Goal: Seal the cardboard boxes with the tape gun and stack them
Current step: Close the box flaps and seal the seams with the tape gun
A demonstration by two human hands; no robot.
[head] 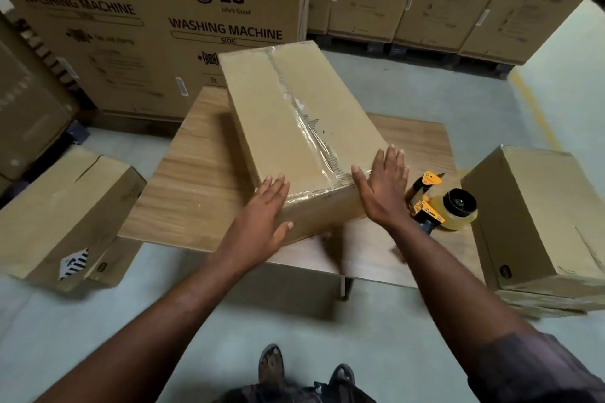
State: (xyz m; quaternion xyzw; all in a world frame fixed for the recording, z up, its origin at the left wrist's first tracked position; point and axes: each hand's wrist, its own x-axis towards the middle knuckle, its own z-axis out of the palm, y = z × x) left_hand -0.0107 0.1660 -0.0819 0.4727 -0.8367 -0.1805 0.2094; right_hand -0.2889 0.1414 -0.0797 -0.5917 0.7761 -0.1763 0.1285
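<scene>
Two hands [262, 216] [381, 188], one taped box [294, 114]

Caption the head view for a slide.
Left hand and right hand, open, meet the near end of the taped box on the table; tape gun lies alongside.

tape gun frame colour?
Yellow-orange frame on the tape gun, with a black hub and clear-tan tape roll. Head view, right of the box.

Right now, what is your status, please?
Both open: left hand, right hand, at taped box near corners. Box on table. Idle tape gun beside right hand.
</scene>
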